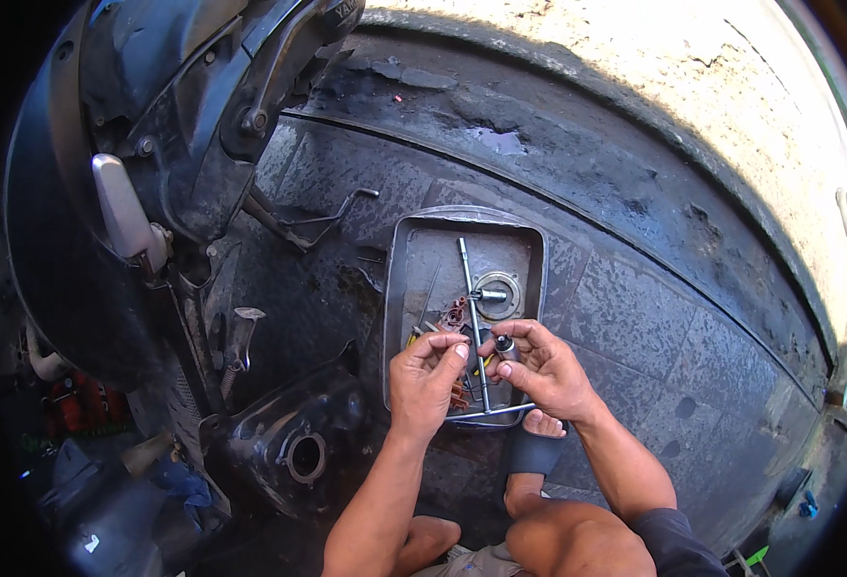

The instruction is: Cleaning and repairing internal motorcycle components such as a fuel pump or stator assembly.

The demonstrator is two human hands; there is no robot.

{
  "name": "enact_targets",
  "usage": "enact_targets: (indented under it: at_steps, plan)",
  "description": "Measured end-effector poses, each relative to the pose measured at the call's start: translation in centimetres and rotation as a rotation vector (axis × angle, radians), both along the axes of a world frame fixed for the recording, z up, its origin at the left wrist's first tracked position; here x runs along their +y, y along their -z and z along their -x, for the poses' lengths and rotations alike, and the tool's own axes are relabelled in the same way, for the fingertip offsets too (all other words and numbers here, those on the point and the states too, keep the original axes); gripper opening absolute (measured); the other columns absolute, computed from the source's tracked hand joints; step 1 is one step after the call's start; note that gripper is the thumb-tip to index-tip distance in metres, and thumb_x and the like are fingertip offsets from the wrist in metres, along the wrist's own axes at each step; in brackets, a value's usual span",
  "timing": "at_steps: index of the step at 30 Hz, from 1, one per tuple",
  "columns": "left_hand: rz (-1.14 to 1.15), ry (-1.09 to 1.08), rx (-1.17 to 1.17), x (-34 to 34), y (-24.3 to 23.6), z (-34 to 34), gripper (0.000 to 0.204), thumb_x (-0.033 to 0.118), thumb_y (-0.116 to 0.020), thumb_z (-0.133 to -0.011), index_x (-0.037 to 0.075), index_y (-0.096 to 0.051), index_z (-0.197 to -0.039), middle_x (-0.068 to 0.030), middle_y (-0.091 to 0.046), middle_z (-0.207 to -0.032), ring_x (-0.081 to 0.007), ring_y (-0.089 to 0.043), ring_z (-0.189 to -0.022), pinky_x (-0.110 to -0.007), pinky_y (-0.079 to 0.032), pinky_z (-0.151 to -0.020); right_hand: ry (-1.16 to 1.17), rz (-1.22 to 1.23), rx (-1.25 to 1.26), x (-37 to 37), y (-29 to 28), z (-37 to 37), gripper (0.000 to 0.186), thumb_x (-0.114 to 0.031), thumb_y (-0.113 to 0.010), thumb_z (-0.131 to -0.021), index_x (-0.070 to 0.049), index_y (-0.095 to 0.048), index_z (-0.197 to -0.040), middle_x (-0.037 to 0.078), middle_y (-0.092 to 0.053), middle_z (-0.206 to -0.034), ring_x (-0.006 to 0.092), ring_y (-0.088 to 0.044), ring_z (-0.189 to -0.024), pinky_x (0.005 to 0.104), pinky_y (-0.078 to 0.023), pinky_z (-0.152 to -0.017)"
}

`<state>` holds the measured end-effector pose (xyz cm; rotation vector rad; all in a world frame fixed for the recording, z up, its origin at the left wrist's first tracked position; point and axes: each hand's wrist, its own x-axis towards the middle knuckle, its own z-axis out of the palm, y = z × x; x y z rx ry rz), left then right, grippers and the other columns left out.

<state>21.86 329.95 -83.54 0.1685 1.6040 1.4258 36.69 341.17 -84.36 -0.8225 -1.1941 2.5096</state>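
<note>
Both of my hands are over a grey rectangular tray point(543, 260), close to each other. My right hand point(546, 370) grips a short dark metal cylinder with a hollow end point(506, 348), which looks like a socket. The thumb and fingertips of my left hand point(430, 378) are pinched together; whatever they hold is too small to make out. Beneath the hands, a long T-handle wrench point(469, 279) slants across the tray, its crossbar at the near rim. Beside it lies a round metal disc point(512, 288). Small reddish-brown parts point(455, 315) and other tools are partly covered by my hands.
A motorcycle point(193, 125) stands on the left, with a bent metal lever point(347, 207) sticking out toward the tray. A dark metal cover with a round hole point(279, 442) is at lower left. My sandalled foot point(539, 452) is by the tray's near right corner. Dark tiles point(654, 337) spread rightward.
</note>
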Motion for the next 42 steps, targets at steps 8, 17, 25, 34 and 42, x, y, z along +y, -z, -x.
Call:
enact_targets:
  at_steps: [8, 17, 25, 34, 42]
  plan:
    - [-0.153, 0.061, 0.357, -0.2, -2.7, -1.5, 0.011, -0.005, -0.065, -0.089, -0.004, -0.068, -0.1, -0.0087, -0.066, -0.1, -0.0131, -0.063, -0.093, -0.025, -0.05, -0.082, -0.119, -0.648, -0.23, -0.6, -3.5, -0.1, 0.042, -0.008, -0.069, -0.088, 0.0, -0.056, -0.127, 0.02, -0.068, -0.112, 0.0291, -0.07, -0.102, 0.0362, -0.055, -0.085]
    - [-0.141, 0.147, 0.535, -0.8, -4.3, -2.3, 0.014, -0.008, -0.065, -0.087, -0.004, -0.069, -0.1, -0.0099, -0.067, -0.1, -0.0136, -0.064, -0.091, -0.025, -0.052, -0.08, -0.021, -0.864, -0.19, -1.8, -4.8, -0.6, 0.042, -0.006, -0.069, -0.086, 0.001, -0.056, -0.126, 0.022, -0.067, -0.11, 0.0382, -0.069, -0.097, 0.04, -0.056, -0.079]
    - [-0.115, -0.09, -0.071, -1.8, -4.1, -2.9, 0.012, 0.006, -0.066, -0.093, -0.004, -0.068, -0.099, -0.0102, -0.068, -0.093, -0.0143, -0.066, -0.081, -0.026, -0.056, -0.073, 0.004, -0.985, -0.205, -2.6, -5.3, -0.7, 0.041, 0.0, -0.071, -0.082, 0.003, -0.058, -0.121, 0.021, -0.068, -0.11, 0.0336, -0.07, -0.098, 0.037, -0.056, -0.083]
    - [-0.181, -0.11, -0.559, -3.8, -3.4, -3.7, 0.01, 0.009, -0.066, -0.095, 0.002, -0.065, -0.101, -0.0051, -0.067, -0.089, -0.0121, -0.065, -0.078, -0.028, -0.057, -0.072, -0.032, -1.116, -0.194, -4.3, -5.1, -1.9, 0.043, -0.001, -0.069, -0.082, 0.0, -0.055, -0.123, 0.021, -0.066, -0.102, 0.0385, -0.067, -0.094, 0.043, -0.055, -0.079]
    - [-0.05, -0.092, -0.382, -5.8, -4.7, -7.0, 0.009, 0.008, -0.065, -0.094, 0.001, -0.066, -0.099, -0.0044, -0.066, -0.086, -0.0114, -0.063, -0.073, -0.031, -0.058, -0.073, -0.115, -1.108, -0.27, -6.6, -6.2, -4.5, 0.044, -0.003, -0.069, -0.082, 0.001, -0.053, -0.124, 0.022, -0.065, -0.104, 0.0392, -0.065, -0.098, 0.0425, -0.054, -0.082]
